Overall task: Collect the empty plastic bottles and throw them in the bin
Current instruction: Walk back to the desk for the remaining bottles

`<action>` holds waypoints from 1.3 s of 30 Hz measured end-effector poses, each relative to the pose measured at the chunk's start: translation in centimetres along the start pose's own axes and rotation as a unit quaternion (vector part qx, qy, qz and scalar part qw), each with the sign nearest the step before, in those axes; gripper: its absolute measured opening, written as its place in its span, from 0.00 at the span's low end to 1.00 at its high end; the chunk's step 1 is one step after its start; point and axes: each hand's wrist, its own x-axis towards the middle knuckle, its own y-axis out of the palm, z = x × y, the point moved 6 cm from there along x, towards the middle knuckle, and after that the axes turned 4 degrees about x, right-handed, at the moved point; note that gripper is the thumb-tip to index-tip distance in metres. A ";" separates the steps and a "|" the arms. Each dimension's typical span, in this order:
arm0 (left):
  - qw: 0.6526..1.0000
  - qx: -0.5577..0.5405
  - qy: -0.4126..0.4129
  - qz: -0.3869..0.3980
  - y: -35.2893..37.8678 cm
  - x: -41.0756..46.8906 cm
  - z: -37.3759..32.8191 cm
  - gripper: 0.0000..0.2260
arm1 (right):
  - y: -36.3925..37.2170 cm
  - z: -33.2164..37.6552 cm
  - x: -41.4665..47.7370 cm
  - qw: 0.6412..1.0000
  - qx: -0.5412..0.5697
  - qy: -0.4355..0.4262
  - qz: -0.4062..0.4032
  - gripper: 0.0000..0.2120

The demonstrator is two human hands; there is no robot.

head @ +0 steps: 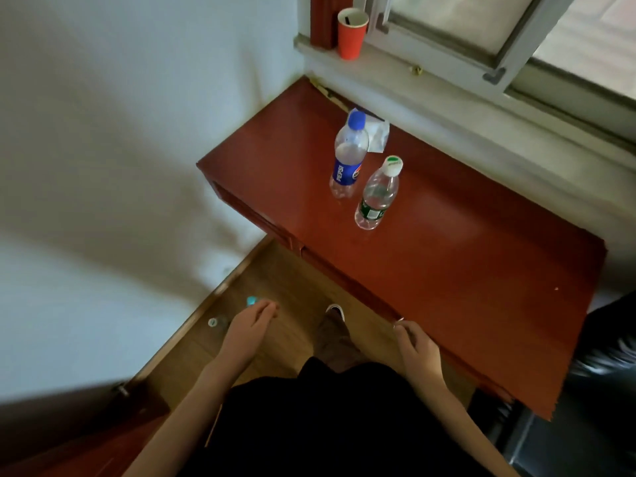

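Standing on red desk (pixel 447 253), two bottles (pixel 347 156), one cup (pixel 351 32) on sill, both hands' fingers (pixel 265 309) empty, loosely open

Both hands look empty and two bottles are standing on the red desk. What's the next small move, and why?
Probably reach the right hand forward to the green-label bottle: it stands upright on the desk, nearer than the Pepsi bottle, and neither hand holds anything.

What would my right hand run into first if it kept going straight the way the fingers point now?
Probably the front edge of the red desk: the right hand is empty, fingertips about at that edge. Above the desktop, the green-label bottle comes first, though depth is unclear.
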 end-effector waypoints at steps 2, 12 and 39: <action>1.000 0.001 0.010 -0.010 0.0 2.4 -2.1 0.10 | -0.7 2.3 3.5 1.000 -0.007 -0.010 0.009 0.10; 0.998 0.035 0.042 -0.027 -1.0 14.6 -13.0 0.17 | -3.5 13.9 16.0 0.992 0.007 -0.129 -0.009 0.20; 0.938 0.080 0.230 0.247 2.8 26.2 -23.5 0.27 | -1.5 16.5 12.1 0.955 0.177 -0.030 -0.237 0.28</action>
